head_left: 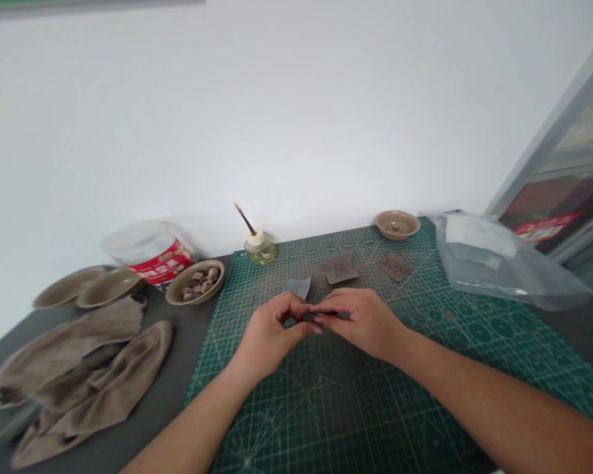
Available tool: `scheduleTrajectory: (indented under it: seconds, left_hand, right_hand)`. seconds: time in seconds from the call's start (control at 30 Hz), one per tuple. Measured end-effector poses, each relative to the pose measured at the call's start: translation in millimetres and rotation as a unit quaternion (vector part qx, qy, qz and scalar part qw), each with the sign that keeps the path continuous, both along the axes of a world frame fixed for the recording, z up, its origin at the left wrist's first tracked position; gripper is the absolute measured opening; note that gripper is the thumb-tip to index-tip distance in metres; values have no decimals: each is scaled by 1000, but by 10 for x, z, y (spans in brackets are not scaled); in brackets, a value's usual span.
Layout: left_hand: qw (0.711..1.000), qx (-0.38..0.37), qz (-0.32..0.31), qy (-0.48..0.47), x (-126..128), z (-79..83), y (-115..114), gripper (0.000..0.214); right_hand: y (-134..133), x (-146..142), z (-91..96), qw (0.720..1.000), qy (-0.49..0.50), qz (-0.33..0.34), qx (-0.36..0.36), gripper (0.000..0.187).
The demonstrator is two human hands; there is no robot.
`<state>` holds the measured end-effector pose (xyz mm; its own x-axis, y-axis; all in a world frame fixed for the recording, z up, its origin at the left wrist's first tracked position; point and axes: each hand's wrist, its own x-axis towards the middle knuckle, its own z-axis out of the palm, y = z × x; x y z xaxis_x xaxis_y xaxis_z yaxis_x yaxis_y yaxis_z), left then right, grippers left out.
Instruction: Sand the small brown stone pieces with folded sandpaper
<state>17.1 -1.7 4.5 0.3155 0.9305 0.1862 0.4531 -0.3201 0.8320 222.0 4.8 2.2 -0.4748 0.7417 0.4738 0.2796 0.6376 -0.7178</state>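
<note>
Head view: left hand (269, 336), right hand (358, 321) both pinching one dark strip (321, 316) above green cutting mat (356, 408).

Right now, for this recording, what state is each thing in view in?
left hand, pinching a small dark piece
right hand, pinching the same piece
green cutting mat, flat under the hands
two brown squares, flat on the mat, marked on top
glass jar, capped, thin brush tilted from its cap
ceramic bowl, holding brown chunks
brown cloths, crumpled
plastic bag, crumpled
</note>
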Motion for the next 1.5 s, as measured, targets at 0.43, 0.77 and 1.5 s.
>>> scheduleTrajectory:
  seconds: [0.43, 0.77, 1.5]
  left_hand:
    - [1000, -7, -6, -3, -6, -5, -6, 14]
    - [1000, -14, -3, -15, 9, -23, -15, 13]
    - [978, -64, -49, -190, -25, -12, 32, 32]
  right_hand:
    - [-2, 0, 30, 1000, -2, -3, -12, 21]
    - [1, 5, 35, 1000, -1, 5, -27, 20]
    - [27, -38, -10, 959, 164, 63, -224, 36]
